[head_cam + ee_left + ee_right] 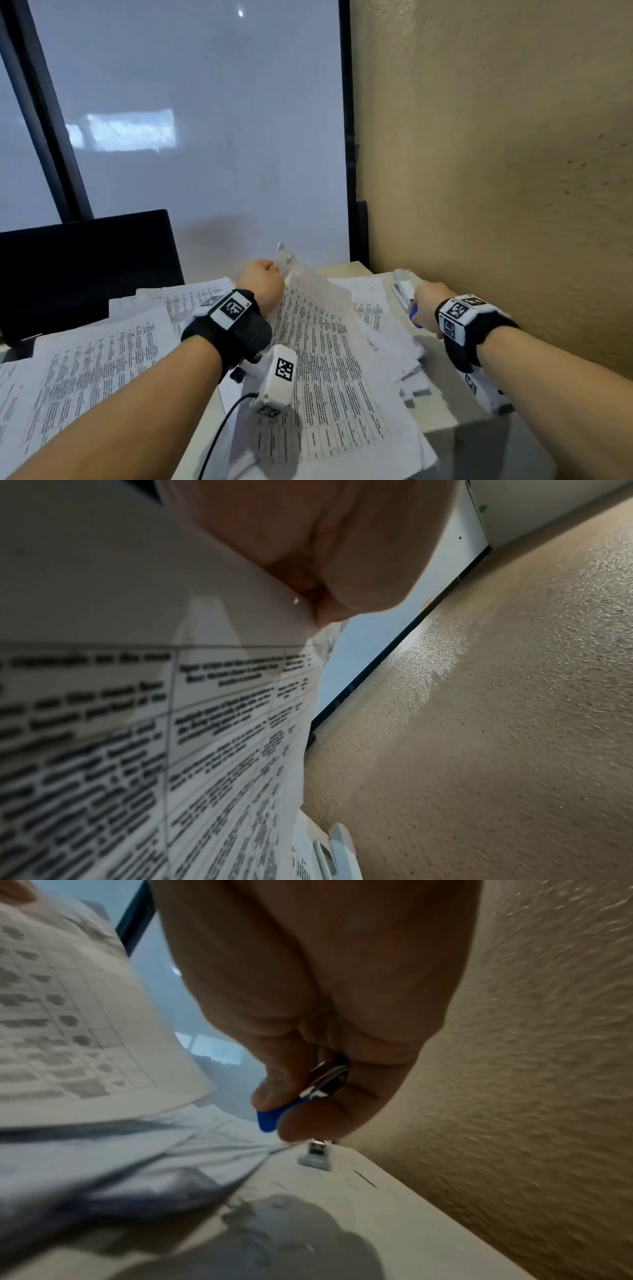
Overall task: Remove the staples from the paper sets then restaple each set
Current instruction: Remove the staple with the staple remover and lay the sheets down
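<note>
paperwork everywhere on the tabletop (442, 421). left hand (262, 281) pinches a paper set (322, 346) by its far corner at 12 o'clock, lifted. right hand (424, 303), fingers curled round a blue staple remover (274, 1118), sits at 2 o'clock by the white stapler (400, 289). looks mid-job: can't tell if this staple's out; restapling prob. still ahead.

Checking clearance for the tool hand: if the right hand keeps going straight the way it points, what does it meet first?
Probably the white stapler on the desk just ahead of the right hand, which grips the blue staple remover. The tan wall lies beside it; depth is unclear.
</note>
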### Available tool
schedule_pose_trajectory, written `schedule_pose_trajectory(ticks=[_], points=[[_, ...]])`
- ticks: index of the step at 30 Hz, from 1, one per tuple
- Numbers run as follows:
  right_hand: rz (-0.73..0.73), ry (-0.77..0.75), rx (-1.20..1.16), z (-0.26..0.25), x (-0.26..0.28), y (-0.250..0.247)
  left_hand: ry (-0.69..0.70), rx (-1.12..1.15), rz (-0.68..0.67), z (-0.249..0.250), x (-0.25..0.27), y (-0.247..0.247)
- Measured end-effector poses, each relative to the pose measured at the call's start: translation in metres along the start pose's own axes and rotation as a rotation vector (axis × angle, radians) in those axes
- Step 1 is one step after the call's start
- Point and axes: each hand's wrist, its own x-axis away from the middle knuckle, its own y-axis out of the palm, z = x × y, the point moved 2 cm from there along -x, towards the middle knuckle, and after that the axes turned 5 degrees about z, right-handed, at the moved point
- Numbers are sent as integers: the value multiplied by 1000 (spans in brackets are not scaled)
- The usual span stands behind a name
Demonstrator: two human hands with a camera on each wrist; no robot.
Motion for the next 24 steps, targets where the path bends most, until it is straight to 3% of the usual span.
schedule_pose_trajectory(ticks=[3, 5, 7, 12, 17, 20, 24], points=[[-47, 47, 131, 27, 1, 5, -34, -17, 2, -5, -1, -2], [-185, 48, 222, 37, -3, 16, -52, -14, 16, -9, -2, -3], [-224, 54, 219, 41, 0, 17, -61, -12, 25, -10, -2, -5], [-20, -26, 59, 20, 17, -4, -62, 14, 35, -6, -1, -12], [19, -170, -516, -7, 15, -15, -54, 159, 98, 1, 1, -32], [-71, -238, -875, -30, 24, -16, -47, 327, 135, 6, 2, -52], [-214, -323, -1056, -63, 40, -23, -67, 447, 178, -1, -10, -80]])
